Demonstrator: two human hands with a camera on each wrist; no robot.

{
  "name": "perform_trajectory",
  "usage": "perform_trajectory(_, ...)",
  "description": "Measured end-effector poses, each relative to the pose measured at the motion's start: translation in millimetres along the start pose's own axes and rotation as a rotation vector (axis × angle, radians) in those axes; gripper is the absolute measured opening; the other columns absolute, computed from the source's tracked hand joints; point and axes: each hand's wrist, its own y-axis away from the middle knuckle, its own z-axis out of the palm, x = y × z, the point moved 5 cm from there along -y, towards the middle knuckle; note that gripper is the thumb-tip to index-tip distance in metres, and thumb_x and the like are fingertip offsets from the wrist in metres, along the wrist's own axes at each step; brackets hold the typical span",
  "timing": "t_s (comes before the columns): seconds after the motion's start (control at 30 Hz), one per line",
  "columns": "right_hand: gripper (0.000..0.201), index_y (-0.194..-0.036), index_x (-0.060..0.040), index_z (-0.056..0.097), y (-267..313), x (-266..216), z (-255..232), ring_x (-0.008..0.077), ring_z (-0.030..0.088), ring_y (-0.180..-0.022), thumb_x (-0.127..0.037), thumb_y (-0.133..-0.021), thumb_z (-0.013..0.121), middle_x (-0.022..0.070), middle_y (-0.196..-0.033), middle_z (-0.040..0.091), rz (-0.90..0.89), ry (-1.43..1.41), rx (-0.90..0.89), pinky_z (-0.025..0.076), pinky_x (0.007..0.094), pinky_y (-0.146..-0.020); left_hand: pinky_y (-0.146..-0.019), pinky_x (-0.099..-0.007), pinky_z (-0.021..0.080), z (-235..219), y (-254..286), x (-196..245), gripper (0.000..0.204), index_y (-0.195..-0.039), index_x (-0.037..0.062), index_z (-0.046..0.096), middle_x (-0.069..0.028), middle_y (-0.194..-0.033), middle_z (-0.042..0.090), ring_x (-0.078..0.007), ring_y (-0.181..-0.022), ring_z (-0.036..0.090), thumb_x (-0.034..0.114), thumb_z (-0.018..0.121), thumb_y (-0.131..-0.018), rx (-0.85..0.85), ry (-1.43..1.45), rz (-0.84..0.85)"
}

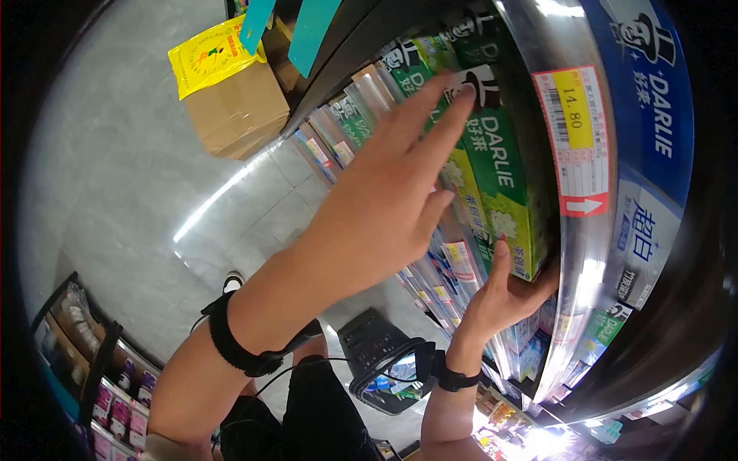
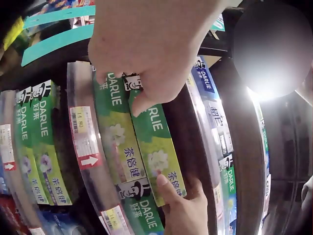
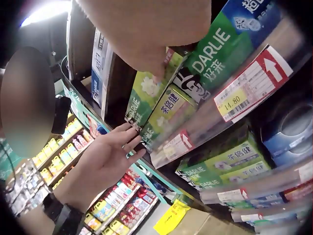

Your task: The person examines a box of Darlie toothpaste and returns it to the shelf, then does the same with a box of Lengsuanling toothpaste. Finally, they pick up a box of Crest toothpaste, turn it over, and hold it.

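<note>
A green Darlie toothpaste box (image 1: 496, 165) with a white flower print lies in a shelf row, next to a matching toothpaste box (image 2: 116, 134). My left hand (image 1: 377, 200) reaches over its hat-logo end, index and middle fingers extended and fingertips right at the box. At the other end, my right hand (image 1: 503, 300) holds the box, with the thumb on its printed face and the other fingers mostly hidden behind it. In the right wrist view, the left hand (image 3: 105, 156) shows straight fingers against the box ends.
A price strip with a 14.80 label (image 1: 573, 138) borders the row, and blue Darlie boxes (image 1: 653, 100) stand beyond it. A black shopping basket (image 1: 377, 346) is on the floor below. A cardboard carton (image 1: 238, 111) bears a yellow bag (image 1: 211, 58).
</note>
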Motion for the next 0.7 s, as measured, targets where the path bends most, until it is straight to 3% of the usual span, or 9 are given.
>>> perform_trajectory(0.07,0.074,-0.152,0.0084,0.031,-4.7,-6.3,5.5,0.0273,0.05,-0.132,0.005,-0.09,0.072,0.0224,-0.152,0.042,0.003,0.031,-0.027,0.043,0.0403,-0.112,-0.121,-0.0458,0.031,4.3,1.2,0.8,0.082,-0.159,0.0089,0.034,-0.0217,-0.167,0.023,-0.0421,-0.152,0.028,0.001,0.07,-0.086,-0.001,-0.016,0.028)
perform_trajectory(0.17,0.064,-0.146,0.0094,0.035,-11.6,-8.9,11.7,0.0264,0.055,-0.126,0.007,-0.092,0.07,0.0239,-0.143,0.05,0.182,-0.117,-0.082,0.044,0.0402,-0.109,-0.121,-0.0475,0.031,3.2,3.9,1.4,0.079,-0.158,0.0088,0.037,-0.0227,-0.166,0.024,-0.0428,-0.151,0.03,0.004,0.071,-0.087,0.01,0.008,0.024)
perform_trajectory(0.27,0.062,-0.147,0.0086,0.034,-14.1,-15.2,18.6,0.0257,0.056,-0.125,0.004,-0.095,0.068,0.0229,-0.141,0.052,0.193,-0.091,-0.113,0.044,0.0399,-0.109,-0.116,-0.052,0.038,1.7,11.4,4.8,0.068,-0.149,0.0017,0.043,-0.0262,-0.16,0.03,-0.047,-0.144,0.037,0.004,0.069,-0.087,0.023,-0.047,0.028)
perform_trajectory(0.37,0.064,-0.148,0.0076,0.031,-13.5,-18.1,27.4,0.0255,0.055,-0.125,0.003,-0.096,0.067,0.022,-0.142,0.052,0.169,-0.179,-0.093,0.044,0.0401,-0.109,-0.121,-0.0478,0.031,-5.3,25.5,1.3,0.066,-0.152,0.0097,0.048,-0.0212,-0.163,0.032,-0.0417,-0.149,0.034,0.008,0.069,-0.089,-0.03,0.017,-0.073)
perform_trajectory(0.47,0.066,-0.15,0.0068,0.029,-15.0,-26.9,37.3,0.0261,0.054,-0.127,0.002,-0.096,0.067,0.0219,-0.142,0.051,0.127,-0.146,-0.091,0.043,0.0407,-0.11,-0.121,-0.0464,0.032,-10.1,44.9,-7.9,0.057,-0.146,0.0099,0.054,-0.0188,-0.16,0.038,-0.0398,-0.147,0.037,0.009,0.069,-0.09,-0.107,0.007,-0.165)
perform_trajectory(0.7,0.064,-0.147,0.008,0.035,-16.8,-26.9,42.9,0.0266,0.053,-0.126,-0.001,-0.094,0.071,0.0221,-0.142,0.051,0.139,-0.096,-0.046,0.041,0.0391,-0.111,-0.119,-0.0438,0.034,-19.2,78.3,-22.4,0.046,-0.137,0.0085,0.062,-0.0153,-0.155,0.047,-0.0359,-0.144,0.042,0.011,0.07,-0.092,-0.11,0.112,-0.324)
